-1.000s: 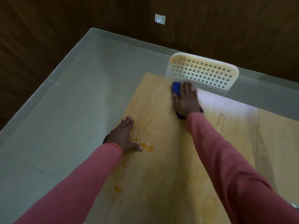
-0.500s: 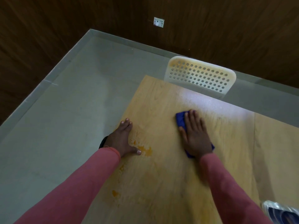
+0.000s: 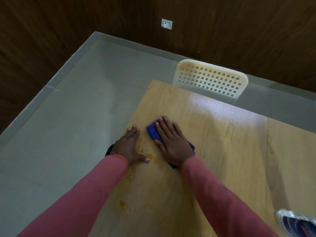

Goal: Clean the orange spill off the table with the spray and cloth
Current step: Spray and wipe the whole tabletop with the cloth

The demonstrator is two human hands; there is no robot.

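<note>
Cloth [image 3: 153, 132] — flat under right hand [image 3: 172, 142]

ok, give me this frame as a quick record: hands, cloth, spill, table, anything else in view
left hand: flat on the table edge, fingers straight, thumb beside the spill
right hand: flat on the cloth, pressing it down
cloth: blue, under the right hand, just right of the spill
spill: orange patches and smears near the table's left edge, more toward the camera, not yet wiped
table: light wood, glossy wet patch at the far edge
chair: white, perforated back, behind the table
spray: not identifiable
</note>
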